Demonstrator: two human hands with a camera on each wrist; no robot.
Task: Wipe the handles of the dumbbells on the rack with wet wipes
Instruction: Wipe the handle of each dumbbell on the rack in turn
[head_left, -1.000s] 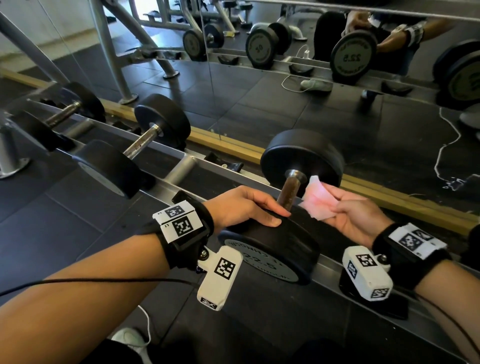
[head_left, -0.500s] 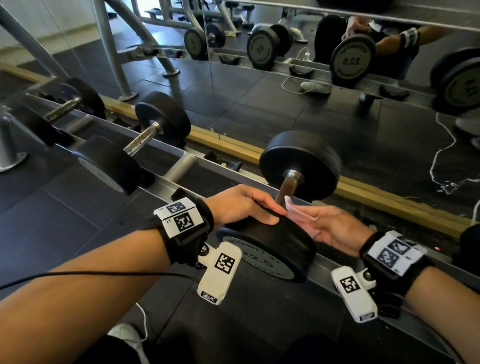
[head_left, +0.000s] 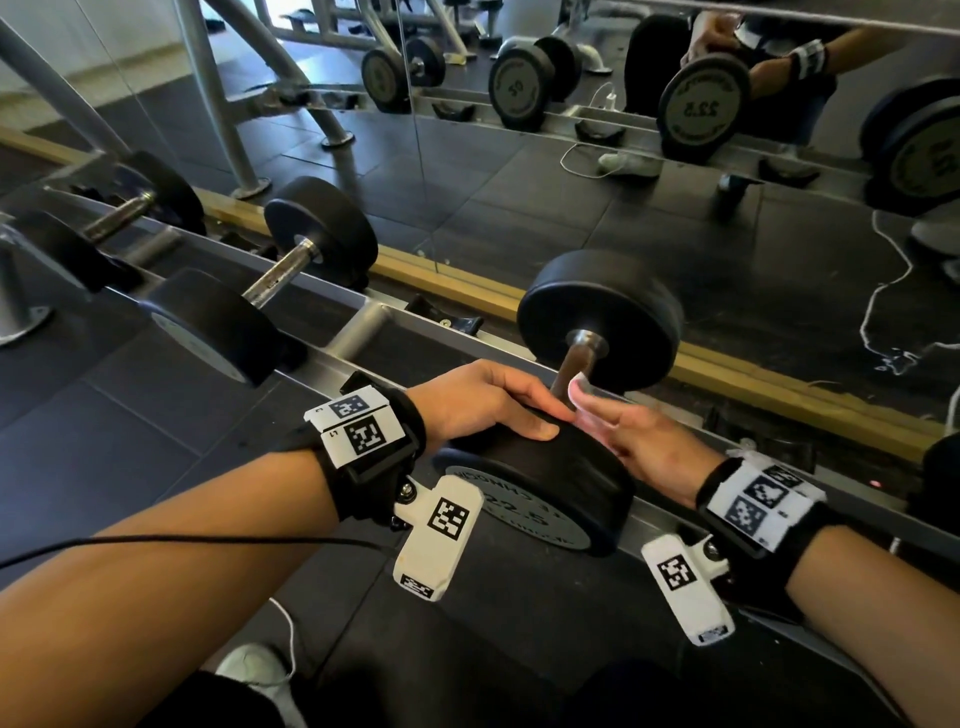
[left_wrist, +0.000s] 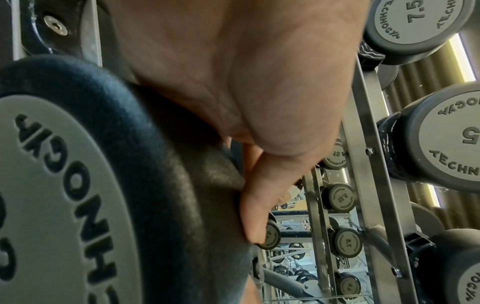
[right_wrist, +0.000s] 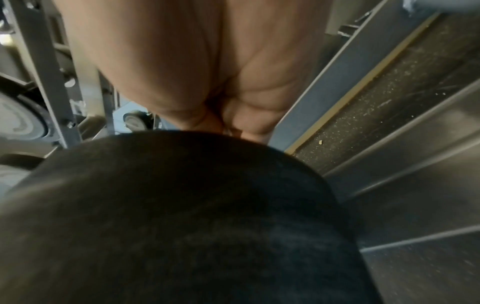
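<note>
A person's left hand (head_left: 480, 402) lies flat, fingers straight and pressed together, on the near weight head of a 22.5 dumbbell (head_left: 550, 478) resting across the rails of a metal rack (head_left: 363, 317) beside a mirrored wall. The right hand (head_left: 647, 441) reaches in from the rack's right end, its fingers lying along a pale pink wet wipe (head_left: 582, 392) whose tip touches the lower part of the dumbbell's brown handle (head_left: 571, 364); whether the fingers pinch the wipe or only back it cannot be told, and the right wrist view is blocked by the weight head. Judging by this, the wiping of this handle is under way, with the upper part still bare of the wipe. Two more dumbbells (head_left: 291, 270) sit toward the rack's left end, their metal handles showing no sign either way of having been cleaned.
</note>
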